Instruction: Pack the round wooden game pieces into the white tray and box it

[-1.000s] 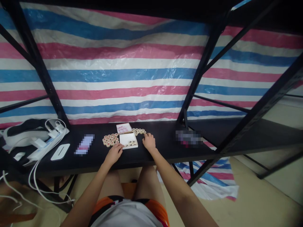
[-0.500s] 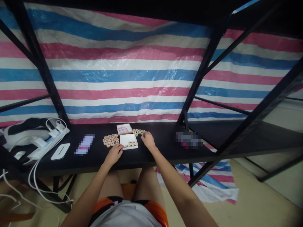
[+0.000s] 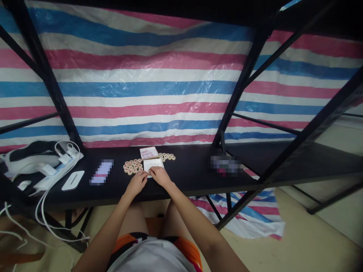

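Observation:
A small white open box [image 3: 153,163] lies on the black shelf [image 3: 193,173], its lid [image 3: 148,152] with red print just behind it. Round wooden game pieces with red and dark marks lie in a heap left of the box [image 3: 132,166] and in a short row behind it on the right [image 3: 167,156]. My left hand [image 3: 137,183] rests at the box's near left corner with its fingers curled. My right hand [image 3: 160,175] covers the box's near edge, fingers bent down over it. What the fingers hold is hidden.
At the left of the shelf lie a white headset with cables [image 3: 34,160], a flat white device [image 3: 73,180] and a blurred phone [image 3: 101,172]. A blurred object [image 3: 226,165] lies right of the hands. Black frame posts [image 3: 235,102] stand before a striped tarp [image 3: 147,83].
My right hand has moved left from the row of pieces at the box's right side to the box's near edge. My left hand has stayed in place.

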### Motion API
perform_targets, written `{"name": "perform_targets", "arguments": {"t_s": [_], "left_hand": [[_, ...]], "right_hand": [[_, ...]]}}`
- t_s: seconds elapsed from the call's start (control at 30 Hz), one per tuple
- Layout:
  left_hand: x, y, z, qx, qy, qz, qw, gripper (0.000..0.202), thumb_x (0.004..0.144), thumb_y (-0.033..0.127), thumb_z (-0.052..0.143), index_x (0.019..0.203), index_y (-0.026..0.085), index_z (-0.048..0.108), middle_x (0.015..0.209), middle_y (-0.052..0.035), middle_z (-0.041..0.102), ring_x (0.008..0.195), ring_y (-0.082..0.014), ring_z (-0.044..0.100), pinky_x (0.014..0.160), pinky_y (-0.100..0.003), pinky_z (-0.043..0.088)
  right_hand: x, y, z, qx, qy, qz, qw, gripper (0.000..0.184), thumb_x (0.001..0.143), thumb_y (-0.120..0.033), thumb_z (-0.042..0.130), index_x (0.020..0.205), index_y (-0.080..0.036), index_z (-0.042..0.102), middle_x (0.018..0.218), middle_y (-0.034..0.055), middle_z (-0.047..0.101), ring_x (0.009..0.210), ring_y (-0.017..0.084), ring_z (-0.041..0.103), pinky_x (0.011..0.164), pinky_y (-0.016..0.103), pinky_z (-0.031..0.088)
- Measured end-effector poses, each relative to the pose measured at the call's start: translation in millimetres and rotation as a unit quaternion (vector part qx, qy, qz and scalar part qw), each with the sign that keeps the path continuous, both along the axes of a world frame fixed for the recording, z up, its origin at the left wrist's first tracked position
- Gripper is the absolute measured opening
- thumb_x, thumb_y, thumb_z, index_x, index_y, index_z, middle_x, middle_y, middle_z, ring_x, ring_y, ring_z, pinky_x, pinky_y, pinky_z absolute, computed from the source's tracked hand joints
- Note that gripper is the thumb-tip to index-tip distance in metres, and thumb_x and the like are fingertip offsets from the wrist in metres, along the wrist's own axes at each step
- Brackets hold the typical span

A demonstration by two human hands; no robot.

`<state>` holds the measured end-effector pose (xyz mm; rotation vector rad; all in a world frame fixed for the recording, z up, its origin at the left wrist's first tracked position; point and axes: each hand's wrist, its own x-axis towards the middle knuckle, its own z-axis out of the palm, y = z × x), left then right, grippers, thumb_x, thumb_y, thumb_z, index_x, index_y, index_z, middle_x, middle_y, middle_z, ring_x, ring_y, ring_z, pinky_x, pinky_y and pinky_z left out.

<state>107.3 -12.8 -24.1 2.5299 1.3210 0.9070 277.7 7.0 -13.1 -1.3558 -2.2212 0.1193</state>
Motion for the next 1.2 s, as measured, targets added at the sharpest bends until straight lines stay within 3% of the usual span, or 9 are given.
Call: {"name": "perform_targets", "arguments": {"t_s": [0.23,0.43,0.53,0.67,0.77,0.93,1.07,1.2], "left_hand": [[1,0,0.1,0.005,-0.01,-0.004,1.0,0.025,0.087,0.015,0.043,0.1,0.019,0.064,0.103,-0.0068,0.062,0.098,-0.0184,0.056,0.092,-0.034,0.045],[1,-2,1.8,0.005,-0.007,-0.004,1.0,0.026,0.086,0.015,0.043,0.101,0.019,0.064,0.103,-0.0065,0.062,0.097,-0.0185,0.056,0.091,-0.034,0.045],[1,-4,3.1,0.002,-0.009,0.006,1.0,0.026,0.086,0.015,0.043,0.1,0.019,0.064,0.103,-0.0067,0.062,0.098,-0.0188,0.057,0.091,-0.034,0.046],[1,-5,4.0,-0.003,-0.006,0.01,1.0,0.027,0.087,0.016,0.042,0.101,0.019,0.065,0.102,-0.0063,0.062,0.097,-0.0184,0.057,0.09,-0.033,0.046],[1,-5,4.1,-0.002,-0.001,0.015,1.0,0.027,0.088,0.016,0.042,0.101,0.019,0.065,0.104,-0.0062,0.062,0.097,-0.0183,0.057,0.091,-0.034,0.046],[2,-6,4.2,-0.002,0.018,0.024,1.0,0.028,0.089,0.018,0.04,0.104,0.019,0.064,0.106,-0.0062,0.062,0.1,-0.019,0.057,0.091,-0.034,0.046],[3,-9,4.1,0.016,0.034,0.043,0.998,0.036,0.09,0.023,0.041,0.124,0.02,0.053,0.126,-0.0086,0.054,0.114,-0.0218,0.052,0.098,-0.037,0.042],[6,-10,5.0,0.023,0.087,0.018,0.996,0.049,0.089,0.025,0.043,0.137,0.02,0.038,0.139,-0.009,0.045,0.119,-0.0234,0.047,0.102,-0.04,0.037]], "right_hand": [[-2,-7,0.0,0.049,-0.011,0.015,0.999,0.025,0.092,-0.023,0.041,0.091,-0.016,0.065,0.096,0.0087,0.067,0.109,0.018,0.054,0.097,0.03,0.033],[-3,-11,1.0,0.051,-0.023,-0.026,0.998,0.027,0.092,-0.026,0.039,0.089,-0.016,0.065,0.089,0.0081,0.065,0.093,0.019,0.055,0.088,0.031,0.037],[1,-11,1.6,0.061,0.005,-0.034,0.998,0.026,0.091,-0.024,0.04,0.093,-0.017,0.064,0.092,0.0078,0.063,0.095,0.019,0.053,0.089,0.031,0.036],[22,3,-0.2,0.06,0.1,-0.141,0.983,0.033,0.087,-0.012,0.035,0.107,-0.017,0.061,0.11,0.0096,0.059,0.104,0.02,0.049,0.09,0.031,0.037],[47,23,-3.8,0.03,0.096,-0.213,0.972,0.047,0.081,-0.002,0.033,0.12,-0.017,0.056,0.125,0.0087,0.054,0.111,0.02,0.046,0.094,0.031,0.035],[73,44,-9.2,-0.032,-0.027,-0.123,0.992,0.058,0.078,0.001,0.036,0.132,-0.017,0.047,0.134,0.007,0.05,0.124,0.019,0.037,0.099,0.03,0.033],[71,42,-9.7,-0.029,-0.063,-0.134,0.989,0.048,0.084,-0.012,0.041,0.131,-0.018,0.049,0.127,0.0105,0.054,0.12,0.023,0.041,0.095,0.033,0.036],[69,39,-8.7,0.0,-0.067,-0.118,0.991,0.044,0.083,-0.013,0.043,0.125,-0.02,0.053,0.132,0.0088,0.049,0.12,0.024,0.039,0.093,0.035,0.036]]}}
